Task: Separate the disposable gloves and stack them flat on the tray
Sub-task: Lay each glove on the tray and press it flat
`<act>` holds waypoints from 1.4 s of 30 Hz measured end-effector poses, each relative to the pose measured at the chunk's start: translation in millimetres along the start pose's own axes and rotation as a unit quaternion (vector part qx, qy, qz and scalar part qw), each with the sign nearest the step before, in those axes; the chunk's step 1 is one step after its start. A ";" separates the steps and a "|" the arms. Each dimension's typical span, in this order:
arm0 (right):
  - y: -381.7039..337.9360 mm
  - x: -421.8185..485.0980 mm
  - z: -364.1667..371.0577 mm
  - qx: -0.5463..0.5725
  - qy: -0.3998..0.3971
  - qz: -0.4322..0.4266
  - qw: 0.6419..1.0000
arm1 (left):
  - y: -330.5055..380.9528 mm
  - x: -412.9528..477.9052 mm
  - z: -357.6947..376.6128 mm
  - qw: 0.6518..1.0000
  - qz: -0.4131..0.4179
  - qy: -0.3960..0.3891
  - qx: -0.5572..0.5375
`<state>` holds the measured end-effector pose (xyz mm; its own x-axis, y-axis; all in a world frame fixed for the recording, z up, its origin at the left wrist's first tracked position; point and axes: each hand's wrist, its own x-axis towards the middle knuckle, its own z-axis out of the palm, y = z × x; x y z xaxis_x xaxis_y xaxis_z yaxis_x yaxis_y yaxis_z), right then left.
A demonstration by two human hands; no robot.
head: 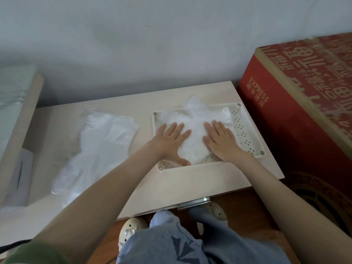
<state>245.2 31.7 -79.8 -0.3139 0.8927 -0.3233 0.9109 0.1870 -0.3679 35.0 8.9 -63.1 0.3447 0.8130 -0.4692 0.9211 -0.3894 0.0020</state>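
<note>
Your left hand (169, 139) and right hand (222, 141) both lie palm-down on the stacked gloves (194, 119) in the tray (242, 128). The fingers are straight and slightly spread, pressing the plastic flat and pinching nothing. The tray sits on the desk (190, 180) by its right edge, and glove tips spill over the tray's far rim. The loose gloves (99, 143) lie heaped on the desk's left half, well apart from the tray. A red box (297, 119) stands beside the desk's right edge.
</note>
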 end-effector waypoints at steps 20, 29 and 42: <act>-66.0 -37.8 -58.8 -0.066 -0.076 -0.004 0.995 | -41.4 -91.5 3.5 0.930 -0.232 0.212 -0.189; -141.8 -56.6 -76.9 -0.088 -0.148 -0.022 0.985 | -66.5 -149.9 64.4 0.900 -0.362 0.134 -0.201; -215.5 -68.1 -56.3 -0.066 -0.133 -0.129 0.980 | -73.1 -156.7 57.6 0.893 -0.367 0.210 -0.155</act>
<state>85.3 -46.3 70.6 -0.5817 0.6728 -0.4571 0.8128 0.4596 -0.3579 -96.8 -115.0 -40.6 -0.3954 0.9157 -0.0716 0.9100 0.4011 0.1053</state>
